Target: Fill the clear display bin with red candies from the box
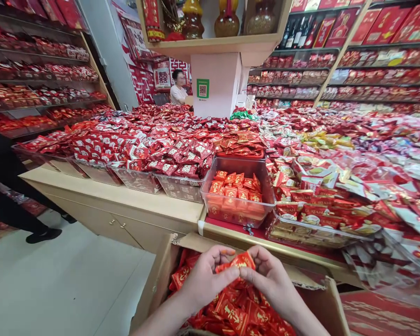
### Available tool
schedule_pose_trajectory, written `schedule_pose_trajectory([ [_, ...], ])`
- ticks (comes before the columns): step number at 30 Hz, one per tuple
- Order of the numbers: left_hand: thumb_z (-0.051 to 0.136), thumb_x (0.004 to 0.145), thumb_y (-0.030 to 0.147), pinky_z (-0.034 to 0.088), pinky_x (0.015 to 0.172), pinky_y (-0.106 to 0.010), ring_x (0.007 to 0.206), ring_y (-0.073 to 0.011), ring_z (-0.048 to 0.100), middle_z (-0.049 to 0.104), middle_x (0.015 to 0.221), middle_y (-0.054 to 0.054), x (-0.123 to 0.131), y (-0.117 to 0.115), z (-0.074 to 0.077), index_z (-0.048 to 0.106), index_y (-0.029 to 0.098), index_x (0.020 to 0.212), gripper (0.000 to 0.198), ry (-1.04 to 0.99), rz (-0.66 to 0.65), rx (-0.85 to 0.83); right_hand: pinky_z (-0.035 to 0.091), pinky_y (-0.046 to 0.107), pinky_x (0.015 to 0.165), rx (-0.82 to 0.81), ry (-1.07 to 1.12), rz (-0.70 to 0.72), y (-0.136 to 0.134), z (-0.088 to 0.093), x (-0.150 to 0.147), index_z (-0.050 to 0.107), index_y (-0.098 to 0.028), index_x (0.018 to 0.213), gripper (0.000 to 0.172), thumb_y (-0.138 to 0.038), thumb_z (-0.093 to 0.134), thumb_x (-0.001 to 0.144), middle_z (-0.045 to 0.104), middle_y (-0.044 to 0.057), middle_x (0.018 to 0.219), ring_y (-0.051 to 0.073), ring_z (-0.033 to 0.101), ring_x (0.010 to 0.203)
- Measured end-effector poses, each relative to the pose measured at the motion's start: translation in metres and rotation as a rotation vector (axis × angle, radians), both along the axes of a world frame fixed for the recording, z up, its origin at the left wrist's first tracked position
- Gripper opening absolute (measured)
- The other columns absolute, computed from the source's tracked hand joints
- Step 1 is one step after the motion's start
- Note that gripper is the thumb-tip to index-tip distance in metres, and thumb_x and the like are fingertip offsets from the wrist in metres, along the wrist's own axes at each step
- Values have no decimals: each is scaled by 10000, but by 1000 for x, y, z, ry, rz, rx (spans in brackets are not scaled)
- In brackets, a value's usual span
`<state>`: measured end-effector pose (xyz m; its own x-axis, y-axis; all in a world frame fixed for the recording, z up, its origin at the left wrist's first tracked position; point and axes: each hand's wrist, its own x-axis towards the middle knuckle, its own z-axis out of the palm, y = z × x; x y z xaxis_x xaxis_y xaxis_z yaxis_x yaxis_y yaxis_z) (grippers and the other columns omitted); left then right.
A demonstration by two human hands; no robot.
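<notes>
Between my two hands is a small red candy packet [245, 262] with gold printing. My left hand [210, 275] pinches its left side with thumb and fingers. The right side is gripped by my right hand [266, 270], its thumb on the front. Both hands are above an open cardboard box [154, 284] full of similar red candy packets [233, 312]. Just beyond the box, a clear plastic bin [238, 212] on the counter holds more red packets standing in rows.
Bins of dark red packets [182, 186] line the counter [126, 205] to the left. Durian-labelled packets [311, 210] fill a bin on the right. A pillar [215, 70] supports an overhead shelf [224, 44]. A person [178, 91] is at the back; another person's legs [17, 186] show at left.
</notes>
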<state>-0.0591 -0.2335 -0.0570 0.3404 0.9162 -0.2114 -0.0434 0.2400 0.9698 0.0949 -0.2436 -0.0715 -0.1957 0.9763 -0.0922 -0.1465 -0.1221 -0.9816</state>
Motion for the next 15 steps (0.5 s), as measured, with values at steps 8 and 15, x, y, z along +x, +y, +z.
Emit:
schedule_pose_trajectory([
  [8, 587, 696, 314, 420, 692, -237, 751, -159, 548, 637, 793, -50, -11, -1, -1, 630, 128, 800, 217, 205, -76, 138, 397, 236, 587, 35, -141, 37, -5, -8, -3, 477, -185, 723, 235, -374, 607, 671, 494, -19, 661, 116, 459, 626],
  [15, 613, 625, 300, 356, 578, -183, 664, -120, 498, 591, 710, 39, -19, 3, 8, 608, 191, 741, 160, 562, -294, 147, 367, 223, 552, 140, -498, 178, -9, -14, 5, 554, -190, 682, 201, -385, 597, 656, 542, -12, 613, 117, 452, 575],
])
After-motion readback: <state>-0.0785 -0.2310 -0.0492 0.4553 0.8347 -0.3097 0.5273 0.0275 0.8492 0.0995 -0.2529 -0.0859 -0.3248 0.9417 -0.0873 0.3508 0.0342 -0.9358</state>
